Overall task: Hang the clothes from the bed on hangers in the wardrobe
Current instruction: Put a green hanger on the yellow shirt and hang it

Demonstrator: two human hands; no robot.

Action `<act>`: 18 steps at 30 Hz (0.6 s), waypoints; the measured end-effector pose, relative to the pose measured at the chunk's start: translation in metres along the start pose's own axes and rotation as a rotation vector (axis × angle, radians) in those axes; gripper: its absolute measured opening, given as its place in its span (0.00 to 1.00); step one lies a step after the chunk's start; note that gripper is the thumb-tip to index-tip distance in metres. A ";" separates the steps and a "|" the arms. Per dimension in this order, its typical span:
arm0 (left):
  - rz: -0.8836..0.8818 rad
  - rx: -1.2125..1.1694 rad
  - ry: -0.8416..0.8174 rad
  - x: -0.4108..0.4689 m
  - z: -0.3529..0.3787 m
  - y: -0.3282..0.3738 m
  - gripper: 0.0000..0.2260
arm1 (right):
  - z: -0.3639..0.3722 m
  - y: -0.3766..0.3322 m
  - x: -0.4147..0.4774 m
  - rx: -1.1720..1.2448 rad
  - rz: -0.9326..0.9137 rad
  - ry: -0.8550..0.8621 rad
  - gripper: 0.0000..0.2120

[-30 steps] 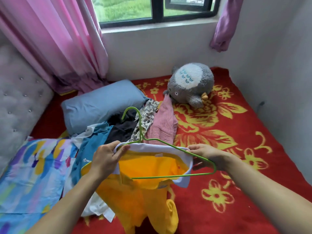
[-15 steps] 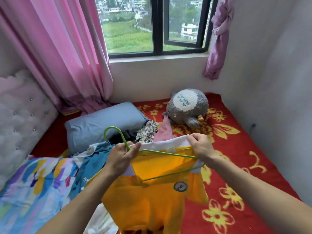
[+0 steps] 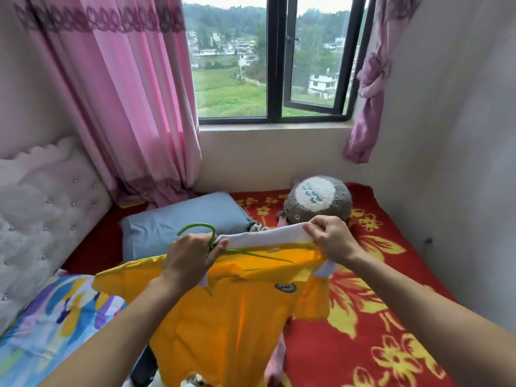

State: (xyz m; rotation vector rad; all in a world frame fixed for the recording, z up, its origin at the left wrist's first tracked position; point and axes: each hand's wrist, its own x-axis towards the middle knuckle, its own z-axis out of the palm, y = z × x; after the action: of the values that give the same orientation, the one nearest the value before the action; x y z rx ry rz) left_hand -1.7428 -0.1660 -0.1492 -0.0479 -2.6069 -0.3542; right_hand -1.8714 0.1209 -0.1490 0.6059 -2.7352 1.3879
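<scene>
A yellow polo shirt with a white collar hangs in the air over the bed. A green wire hanger sits inside its neck opening, hook sticking out to the upper left. My left hand grips the hanger's neck together with the collar's left end. My right hand pinches the collar's right end and holds it up. The shirt hides most of the clothes pile; only a pink garment and a patterned scrap peek out.
The bed has a red flowered blanket, a blue pillow, a grey plush toy and a colourful quilt. A padded headboard is at left, white wall at right, window and pink curtains ahead.
Both hands have lifted the shirt and hanger up off the pile. The collar is now stretched over the hanger, and the view has tilted up toward the window.
</scene>
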 end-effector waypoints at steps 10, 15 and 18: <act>-0.104 -0.514 -0.216 0.025 -0.026 0.007 0.10 | 0.028 -0.062 -0.008 -0.627 -0.642 0.029 0.14; -0.068 -0.562 -0.221 0.028 -0.055 0.003 0.17 | 0.028 -0.070 0.003 -0.645 -0.753 0.119 0.19; -0.142 -0.472 -0.101 0.018 -0.074 -0.017 0.14 | 0.012 -0.062 0.008 -0.602 -0.742 0.184 0.17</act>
State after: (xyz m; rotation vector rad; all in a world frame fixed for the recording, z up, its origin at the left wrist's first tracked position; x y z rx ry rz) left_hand -1.7248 -0.2018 -0.0828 -0.0428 -2.5725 -1.0348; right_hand -1.8555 0.0759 -0.1075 1.1733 -2.2103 0.4084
